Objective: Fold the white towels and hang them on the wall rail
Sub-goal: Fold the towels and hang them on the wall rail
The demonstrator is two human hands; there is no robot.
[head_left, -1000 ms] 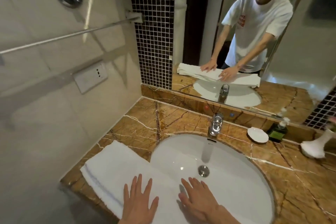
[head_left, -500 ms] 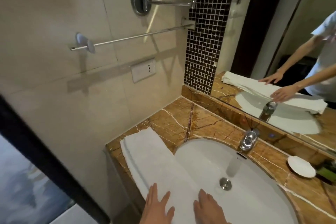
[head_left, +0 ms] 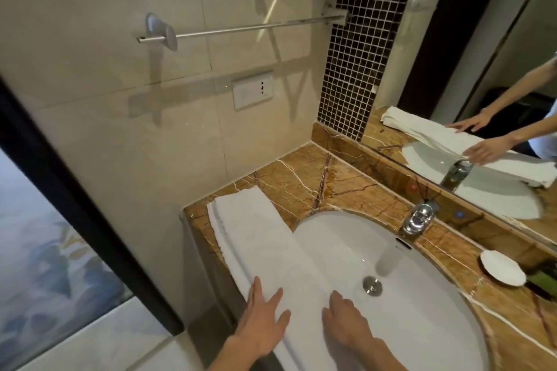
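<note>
A folded white towel (head_left: 259, 238) lies as a long strip along the front edge of the marble counter (head_left: 304, 184) and over the left rim of the sink. My left hand (head_left: 260, 325) rests flat on its near part, fingers spread. My right hand (head_left: 346, 325) lies flat on the towel beside it, over the basin's edge. The bare metal wall rail (head_left: 250, 28) runs across the beige tiled wall above, with nothing on it.
A white sink (head_left: 407, 304) with a chrome tap (head_left: 420, 218) fills the counter. A white soap dish (head_left: 501, 271) sits right of it. A mirror (head_left: 482, 84) backs the counter, a wall socket (head_left: 252, 93) hangs under the rail, and a dark door frame (head_left: 75, 205) stands at left.
The view has swung left and down, bringing the whole rail and the door frame into sight. Both hands stay flat on the towel, slightly further toward its near end.
</note>
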